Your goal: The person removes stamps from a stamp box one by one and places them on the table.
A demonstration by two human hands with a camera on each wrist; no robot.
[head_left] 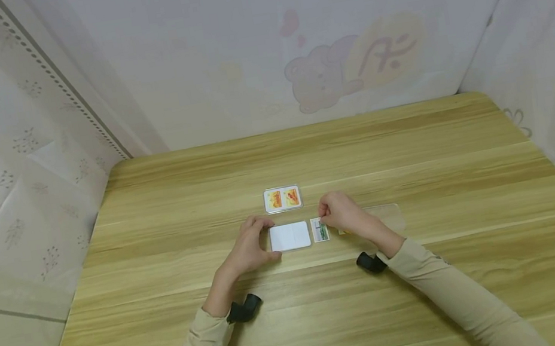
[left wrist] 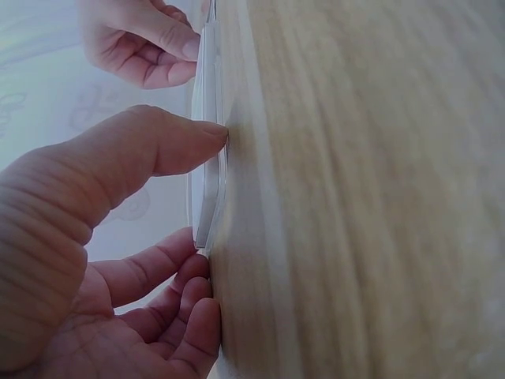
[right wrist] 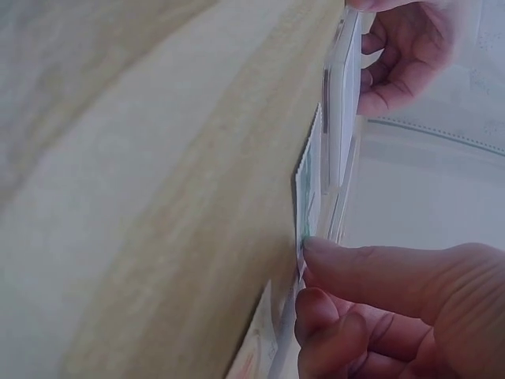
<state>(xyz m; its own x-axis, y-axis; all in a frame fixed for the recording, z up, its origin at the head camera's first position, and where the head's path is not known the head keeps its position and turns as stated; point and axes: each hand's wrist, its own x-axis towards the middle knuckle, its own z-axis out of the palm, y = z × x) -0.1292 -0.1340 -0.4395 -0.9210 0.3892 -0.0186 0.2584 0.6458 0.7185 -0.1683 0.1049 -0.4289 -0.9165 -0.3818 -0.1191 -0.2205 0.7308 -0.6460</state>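
My left hand (head_left: 247, 247) grips a flat white case (head_left: 290, 237) by its edges, thumb on the near side and fingers at the far left corner. In the left wrist view the case (left wrist: 207, 150) lies low against the wood. Just right of it, my right hand (head_left: 342, 213) pinches the upper right corner of a postage stamp (head_left: 320, 233) with a green and grey picture and a perforated border. The right wrist view has the stamp (right wrist: 308, 193) leaning slightly off the table. An orange stamp (right wrist: 254, 347) lies below that hand, mostly hidden in the head view.
Behind the white case lies a clear case (head_left: 283, 199) holding two orange and yellow stamps. A transparent plastic sheet (head_left: 390, 215) lies right of my right hand, partly under the forearm. The wooden table (head_left: 201, 173) meets printed curtains at the back and sides.
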